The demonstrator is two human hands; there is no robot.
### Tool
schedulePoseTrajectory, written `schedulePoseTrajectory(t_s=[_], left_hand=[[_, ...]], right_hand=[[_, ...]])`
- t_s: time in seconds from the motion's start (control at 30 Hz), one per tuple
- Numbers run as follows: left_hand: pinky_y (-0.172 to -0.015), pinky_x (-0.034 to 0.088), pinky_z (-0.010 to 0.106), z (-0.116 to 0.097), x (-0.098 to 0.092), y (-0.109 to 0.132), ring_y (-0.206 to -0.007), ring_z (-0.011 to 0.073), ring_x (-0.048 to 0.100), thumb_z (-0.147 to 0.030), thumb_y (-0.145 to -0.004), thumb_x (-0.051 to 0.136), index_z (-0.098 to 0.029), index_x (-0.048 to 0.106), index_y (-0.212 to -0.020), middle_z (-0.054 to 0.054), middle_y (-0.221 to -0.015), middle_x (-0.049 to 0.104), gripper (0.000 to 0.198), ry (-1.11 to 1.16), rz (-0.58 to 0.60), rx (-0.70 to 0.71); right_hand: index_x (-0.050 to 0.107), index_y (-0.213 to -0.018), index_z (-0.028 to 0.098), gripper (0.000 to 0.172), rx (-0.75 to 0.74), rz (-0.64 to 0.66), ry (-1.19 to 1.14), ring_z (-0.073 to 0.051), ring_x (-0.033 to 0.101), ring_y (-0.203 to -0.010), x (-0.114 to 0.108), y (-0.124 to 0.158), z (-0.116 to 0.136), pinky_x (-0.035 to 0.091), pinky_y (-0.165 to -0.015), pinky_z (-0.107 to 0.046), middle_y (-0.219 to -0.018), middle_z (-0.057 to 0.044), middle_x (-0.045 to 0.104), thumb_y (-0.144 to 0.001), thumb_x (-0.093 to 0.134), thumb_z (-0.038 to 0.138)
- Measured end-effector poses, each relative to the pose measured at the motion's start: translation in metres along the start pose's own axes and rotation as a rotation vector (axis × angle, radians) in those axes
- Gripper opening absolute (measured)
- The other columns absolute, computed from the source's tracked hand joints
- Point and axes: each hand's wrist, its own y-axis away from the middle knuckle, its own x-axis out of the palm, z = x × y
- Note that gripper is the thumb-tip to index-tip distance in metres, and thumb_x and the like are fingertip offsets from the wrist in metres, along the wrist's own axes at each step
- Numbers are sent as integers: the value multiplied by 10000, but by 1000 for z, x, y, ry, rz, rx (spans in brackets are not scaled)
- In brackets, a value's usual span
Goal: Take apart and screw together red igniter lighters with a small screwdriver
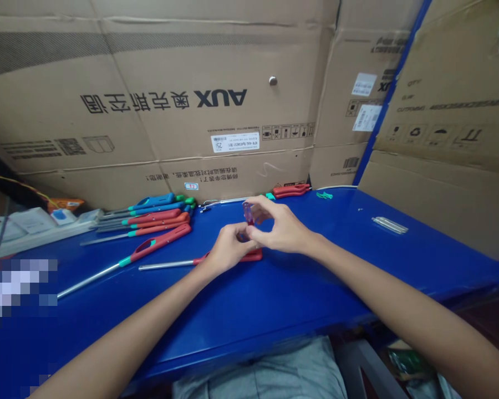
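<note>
Lighters [160,208], at least four, are heaped at the frame's left, one red lighter [162,240] laid just below. At centre, a second red lighter [253,255] is partly hidden by the left hand [232,244], its fingers curled; its grip cannot be told. One purple tube [248,214] is held, nearly upright, at the right hand's [278,224] fingertips. Far right, metal rods [390,225] are laid.

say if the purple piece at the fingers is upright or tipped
Nearly upright: the purple piece rises steeply by the right hand, leaning only slightly.
</note>
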Motion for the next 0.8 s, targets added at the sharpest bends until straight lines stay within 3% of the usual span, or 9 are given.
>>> schedulePoseTrajectory(t_s=[0.13, 0.23, 0.3, 0.4, 0.57, 0.67, 0.8], left_hand=[[-561, 368, 216, -1, -1, 1, -615, 100, 480, -334, -694, 685, -116, 573, -697, -12, -675, 581, 246, -26, 56, 6], [-637, 411, 226, -4, -5, 2, -688, 121, 541, -322, -679, 696, -132, 635, -818, -1, -776, 636, 244, -148, 176, 42], [-669, 413, 226, -5, -9, 2, -709, 122, 553, -258, -689, 657, -144, 642, -816, -8, -777, 636, 171, -221, 251, 85], [-696, 416, 226, -7, -13, 2, -734, 127, 550, -231, -691, 627, -150, 630, -771, -6, -767, 621, 114, -260, 329, 132], [-642, 418, 226, -11, -15, 3, -655, 114, 502, -348, -644, 711, -141, 595, -767, -8, -736, 572, 267, -313, 366, 105], [-607, 412, 227, -14, -15, 4, -620, 107, 486, -350, -666, 690, -137, 566, -763, -7, -727, 559, 265, -325, 370, 85], [-620, 416, 241, -17, -14, 6, -671, 128, 506, -336, -669, 678, -143, 553, -791, 6, -774, 562, 260, -370, 367, 81]], right_hand=[[562, -991, 150, 298, 63, 23, 32, -124, 546, -706, 1, -2, -3, 485, -671, -277, -815, -27, 583, -744, 677, 271], [533, -1024, 160, 316, 160, 50, -122, -126, 582, -699, -1, -2, -5, 497, -658, -268, -790, -11, 594, -735, 654, 199], [482, -1078, 175, 405, 198, 67, -224, -135, 613, -733, -4, -2, -4, 508, -684, -270, -808, -4, 612, -705, 632, 126], [463, -1019, 168, 351, 243, 140, -319, -138, 632, -752, -8, -1, -3, 511, -703, -274, -829, -16, 632, -698, 564, 68], [550, -814, 138, 115, 213, 240, -136, -119, 580, -684, -11, -3, 1, 463, -624, -243, -775, -27, 606, -740, 610, 203], [538, -782, 140, 180, 266, 270, -77, -105, 534, -606, -11, -3, 3, 413, -550, -225, -675, -5, 584, -739, 658, 266], [498, -889, 156, 345, 308, 212, -193, -104, 545, -589, -7, -2, -1, 430, -531, -220, -703, 12, 594, -651, 741, 214]])
